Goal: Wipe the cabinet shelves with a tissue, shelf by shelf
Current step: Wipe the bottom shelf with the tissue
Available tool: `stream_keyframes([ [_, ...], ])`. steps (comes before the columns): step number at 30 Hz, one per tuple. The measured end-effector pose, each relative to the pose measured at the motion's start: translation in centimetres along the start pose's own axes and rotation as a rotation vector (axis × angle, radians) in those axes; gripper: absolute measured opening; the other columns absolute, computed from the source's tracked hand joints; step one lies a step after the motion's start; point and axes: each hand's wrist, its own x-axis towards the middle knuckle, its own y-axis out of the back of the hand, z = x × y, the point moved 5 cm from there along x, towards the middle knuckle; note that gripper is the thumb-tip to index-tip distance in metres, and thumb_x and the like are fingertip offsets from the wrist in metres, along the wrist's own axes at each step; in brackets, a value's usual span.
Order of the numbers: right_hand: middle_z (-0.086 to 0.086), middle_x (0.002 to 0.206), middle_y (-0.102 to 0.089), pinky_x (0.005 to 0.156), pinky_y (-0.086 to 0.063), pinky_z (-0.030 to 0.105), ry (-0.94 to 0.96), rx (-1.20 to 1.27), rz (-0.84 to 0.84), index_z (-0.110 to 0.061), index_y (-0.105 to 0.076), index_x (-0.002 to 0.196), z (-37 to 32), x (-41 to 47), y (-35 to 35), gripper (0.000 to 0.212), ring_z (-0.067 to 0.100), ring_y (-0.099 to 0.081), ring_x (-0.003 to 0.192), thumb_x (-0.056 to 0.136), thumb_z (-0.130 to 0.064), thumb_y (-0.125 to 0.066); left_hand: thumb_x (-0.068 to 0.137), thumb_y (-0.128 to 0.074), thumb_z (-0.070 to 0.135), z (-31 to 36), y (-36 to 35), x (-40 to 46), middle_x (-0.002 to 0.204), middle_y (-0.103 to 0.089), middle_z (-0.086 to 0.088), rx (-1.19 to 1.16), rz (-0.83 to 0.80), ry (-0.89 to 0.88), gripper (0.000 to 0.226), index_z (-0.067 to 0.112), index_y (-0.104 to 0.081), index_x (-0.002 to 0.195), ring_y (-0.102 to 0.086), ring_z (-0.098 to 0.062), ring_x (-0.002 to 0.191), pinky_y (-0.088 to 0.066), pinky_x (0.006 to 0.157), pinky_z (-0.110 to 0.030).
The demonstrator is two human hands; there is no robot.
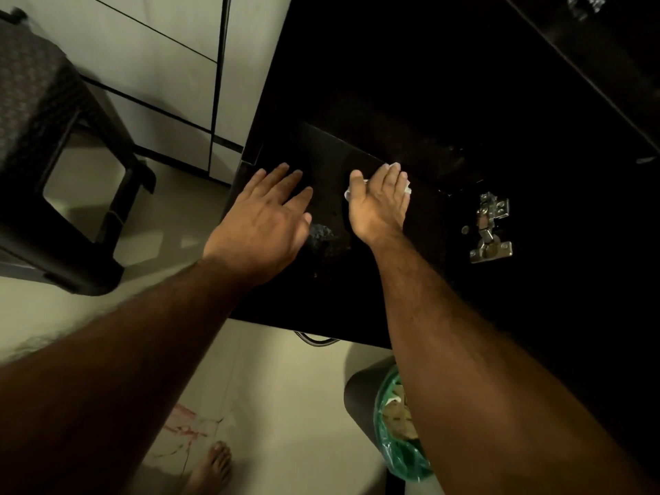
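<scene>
A dark, glossy cabinet shelf (357, 144) fills the middle and right of the head view. My right hand (378, 205) lies flat on it with straight fingers, pressing a white tissue (407, 187) that shows at the fingertips and beside the thumb. My left hand (264, 216) rests flat on the shelf's left part, fingers spread and holding nothing. A dull smudge (321, 232) marks the surface between the two hands.
A metal door hinge (491, 228) sits on the cabinet to the right of my right hand. A dark stool (46, 144) stands on the floor at left. A bin with a green bag (396, 430) is below my right forearm. A bare foot (212, 466) shows at the bottom.
</scene>
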Motion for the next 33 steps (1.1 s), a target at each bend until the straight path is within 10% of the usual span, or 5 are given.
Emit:
stream_keyframes([
  [7,0.001,0.164,0.012,0.120,0.013,0.038,0.435,-0.163,-0.018,-0.013,0.004,0.156,0.3,-5.7,-1.4,0.066,0.014,0.017,0.149,0.101,-0.047,-0.013,0.096,-0.021,0.044,-0.3,0.9,-1.2,0.152,-0.037,-0.015,-0.019,0.003,-0.031,0.063,0.007,-0.044,0.142,-0.025,-0.028,0.145,-0.011,0.118,-0.039],
  [15,0.007,0.164,0.012,0.122,0.009,0.041,0.059,-0.171,0.004,-0.008,0.005,0.155,4.0,-2.6,0.0,0.065,0.019,0.016,0.149,0.103,-0.043,-0.014,0.096,-0.008,0.055,-1.9,1.1,-3.8,0.159,-0.017,-0.014,0.084,-0.028,0.059,0.074,0.007,-0.024,0.150,-0.003,-0.023,0.149,-0.002,0.120,-0.039],
  [22,0.007,0.164,0.008,0.122,0.007,0.041,0.365,-0.224,-0.004,-0.009,0.001,0.155,1.8,-9.1,-1.6,0.071,0.019,0.012,0.150,0.096,-0.048,-0.006,0.097,-0.007,0.053,-2.1,0.9,-4.0,0.161,-0.011,-0.013,0.059,-0.033,0.090,0.073,0.007,-0.020,0.151,0.002,-0.022,0.149,0.002,0.120,-0.038],
  [29,0.010,0.164,0.008,0.122,0.006,0.044,0.019,-0.186,0.010,-0.007,0.003,0.155,6.5,-7.0,-0.4,0.066,0.022,0.012,0.150,0.103,-0.043,-0.015,0.098,-0.010,0.050,-2.4,1.0,-3.8,0.161,-0.013,-0.013,0.033,-0.004,0.104,0.069,0.007,-0.024,0.151,-0.001,-0.023,0.149,0.000,0.121,-0.040],
  [33,0.012,0.164,0.003,0.122,0.005,0.044,0.130,-0.167,0.053,-0.004,-0.004,0.155,1.1,-7.5,-2.2,0.067,0.026,0.007,0.151,0.102,-0.043,-0.018,0.100,-0.015,0.047,-2.5,0.9,-3.9,0.160,-0.015,-0.013,0.032,0.016,0.125,0.065,0.007,-0.026,0.150,-0.004,-0.022,0.150,-0.001,0.120,-0.038],
])
